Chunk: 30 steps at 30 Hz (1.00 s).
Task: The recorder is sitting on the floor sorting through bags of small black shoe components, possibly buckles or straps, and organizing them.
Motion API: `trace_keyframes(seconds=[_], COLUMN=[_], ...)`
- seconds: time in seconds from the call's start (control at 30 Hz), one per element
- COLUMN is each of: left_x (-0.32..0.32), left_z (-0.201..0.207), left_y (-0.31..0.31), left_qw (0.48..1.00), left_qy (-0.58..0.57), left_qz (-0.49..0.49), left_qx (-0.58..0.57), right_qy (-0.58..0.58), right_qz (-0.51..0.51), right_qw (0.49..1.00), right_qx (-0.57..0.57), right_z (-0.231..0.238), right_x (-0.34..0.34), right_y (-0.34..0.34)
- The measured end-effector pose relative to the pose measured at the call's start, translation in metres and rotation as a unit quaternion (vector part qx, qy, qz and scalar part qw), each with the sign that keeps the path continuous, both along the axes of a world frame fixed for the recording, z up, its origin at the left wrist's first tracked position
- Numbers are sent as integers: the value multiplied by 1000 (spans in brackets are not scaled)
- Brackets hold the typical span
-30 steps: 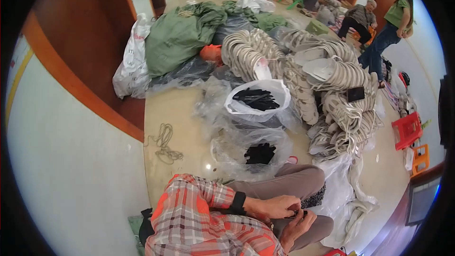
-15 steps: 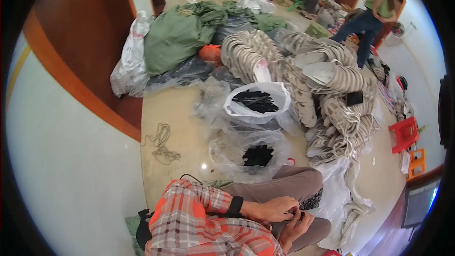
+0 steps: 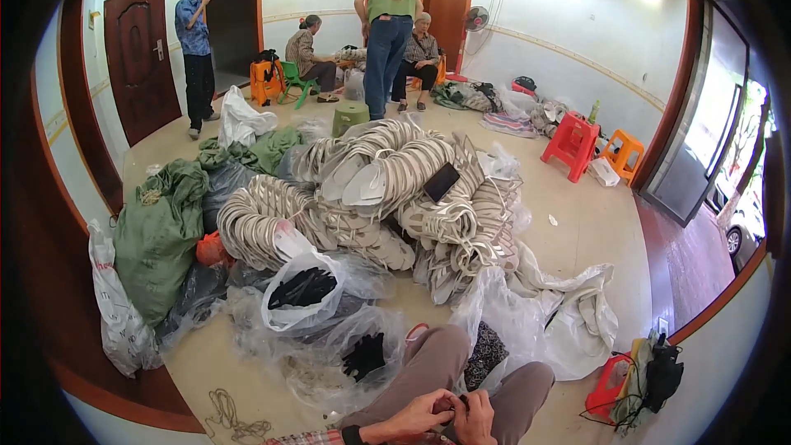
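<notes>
My left hand (image 3: 416, 416), with a black band on its wrist, meets my right hand (image 3: 475, 419) above my lap. The fingers of both are closed and pinched together around something small and dark, too small to name. Between my knees, just past the hands, lies a clear plastic bag of small dark speckled pieces (image 3: 486, 356). To the left of my leg an open clear bag holds black pieces (image 3: 363, 356). Behind it, a white plastic bag (image 3: 267, 306) is filled with black strips (image 3: 303, 287).
Beyond the bags rise bundled beige shoe-upper-like pieces (image 3: 412, 185), with a dark phone (image 3: 442, 182) on top. Green sacks (image 3: 161, 239) stand at left, a loose cord (image 3: 231, 416) nearby. Stools (image 3: 570, 145) stand at right. Several people (image 3: 387, 41) are at the back.
The view has swung up and to the right, showing the doorway and more of the far room. My hands stay together, now lower in the picture.
</notes>
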<state>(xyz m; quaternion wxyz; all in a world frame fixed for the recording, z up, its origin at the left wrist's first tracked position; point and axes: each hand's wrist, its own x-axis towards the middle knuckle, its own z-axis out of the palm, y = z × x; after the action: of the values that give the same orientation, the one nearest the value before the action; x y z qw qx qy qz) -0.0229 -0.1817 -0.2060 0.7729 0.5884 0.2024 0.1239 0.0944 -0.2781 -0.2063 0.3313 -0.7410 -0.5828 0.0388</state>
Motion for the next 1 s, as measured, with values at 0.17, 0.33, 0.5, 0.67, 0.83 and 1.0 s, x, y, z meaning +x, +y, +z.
trace_keyframes(seconds=[0.17,0.33,0.5,0.67,0.83,1.0], left_x=[3,6,9,8,8,10], left_z=[-8,-31,-25,-17,4,-7], left_y=[2,3,-1,3,12,9], left_qw=[999,1000,999,992,949,929], left_qy=[3,13,3,-15,0,-24], left_qz=[-1,16,22,-28,-74,-70], left_qx=[-36,-23,-27,-123,-305,-361], right_qy=[2,8,-8,37,76,153], right_qz=[2,-7,-4,-29,-54,-80], right_qw=[1000,1000,1000,999,995,984], right_qx=[-8,15,18,-3,40,52], right_z=[-8,-7,-1,-2,14,26], right_x=[2,1,3,2,-2,-5], right_y=[0,4,2,2,4,5])
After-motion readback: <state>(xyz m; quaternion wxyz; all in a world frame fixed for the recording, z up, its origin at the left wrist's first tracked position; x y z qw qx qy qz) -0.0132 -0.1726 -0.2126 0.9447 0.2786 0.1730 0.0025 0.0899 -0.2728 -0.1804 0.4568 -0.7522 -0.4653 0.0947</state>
